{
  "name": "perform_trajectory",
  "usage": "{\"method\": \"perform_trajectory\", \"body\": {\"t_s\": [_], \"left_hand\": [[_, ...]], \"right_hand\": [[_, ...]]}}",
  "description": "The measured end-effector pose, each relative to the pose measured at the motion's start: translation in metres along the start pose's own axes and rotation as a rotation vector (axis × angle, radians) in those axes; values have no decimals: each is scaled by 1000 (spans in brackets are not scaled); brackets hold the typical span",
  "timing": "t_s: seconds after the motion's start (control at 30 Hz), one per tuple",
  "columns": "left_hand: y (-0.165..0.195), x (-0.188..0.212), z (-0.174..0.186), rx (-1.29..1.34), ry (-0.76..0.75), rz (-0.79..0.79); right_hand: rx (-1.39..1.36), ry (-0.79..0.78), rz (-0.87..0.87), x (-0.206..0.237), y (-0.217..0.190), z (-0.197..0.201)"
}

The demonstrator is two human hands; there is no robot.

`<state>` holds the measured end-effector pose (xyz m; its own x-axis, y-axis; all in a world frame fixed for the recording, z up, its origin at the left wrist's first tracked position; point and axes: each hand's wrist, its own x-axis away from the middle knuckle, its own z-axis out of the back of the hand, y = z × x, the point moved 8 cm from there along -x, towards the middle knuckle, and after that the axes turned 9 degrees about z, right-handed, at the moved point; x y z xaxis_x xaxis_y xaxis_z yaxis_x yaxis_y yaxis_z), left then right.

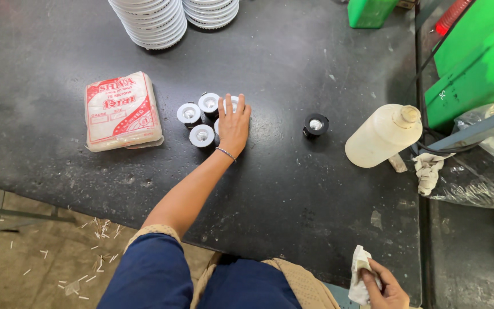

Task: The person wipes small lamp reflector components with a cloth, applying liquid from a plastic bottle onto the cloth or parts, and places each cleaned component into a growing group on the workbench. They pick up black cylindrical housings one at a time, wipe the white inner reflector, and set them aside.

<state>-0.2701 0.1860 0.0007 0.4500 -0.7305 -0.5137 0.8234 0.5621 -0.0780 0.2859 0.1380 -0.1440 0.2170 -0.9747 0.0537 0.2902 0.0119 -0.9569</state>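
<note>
At the bench's [293,189] near edge, toward its right corner, the right hand [385,286] is clenched on a white cloth [360,274]. Farther in, mid-bench, the left hand [234,125] lies flat with fingers together on a cluster of round white-faced fittings [198,117]. One black fitting [315,125] sits apart to its right, near a tipped plastic bottle [383,135]. A flat packet [123,111] lies left. White stacks [154,22] stand at the far edge.
</note>
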Motion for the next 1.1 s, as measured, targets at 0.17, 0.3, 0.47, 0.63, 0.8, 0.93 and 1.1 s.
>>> {"method": "perform_trajectory", "body": {"t_s": [0.17, 0.3, 0.47, 0.63, 0.8, 0.93, 1.1], "left_hand": [[24, 17, 34, 172, 82, -50], [80, 68, 68, 523, -44, -130], [136, 91, 97, 815, -172, -129], [189, 106, 136, 1002, -178, -273], [283, 141, 170, 1206, -370, -476], [370, 164, 188, 1271, -469, -678], [494, 181, 190, 1251, -603, -764]], "right_hand": [[35, -10, 38, -1, -7, -5], [171, -44, 93, 3, -41, -18], [72, -4, 1, 27, -92, -30], [44, 14, 11, 47, -129, -28], [-20, 134, 39, 78, -133, -2], [-69, 223, -47, 108, -110, 23], [-19, 350, -101, 153, -78, 70]]}}
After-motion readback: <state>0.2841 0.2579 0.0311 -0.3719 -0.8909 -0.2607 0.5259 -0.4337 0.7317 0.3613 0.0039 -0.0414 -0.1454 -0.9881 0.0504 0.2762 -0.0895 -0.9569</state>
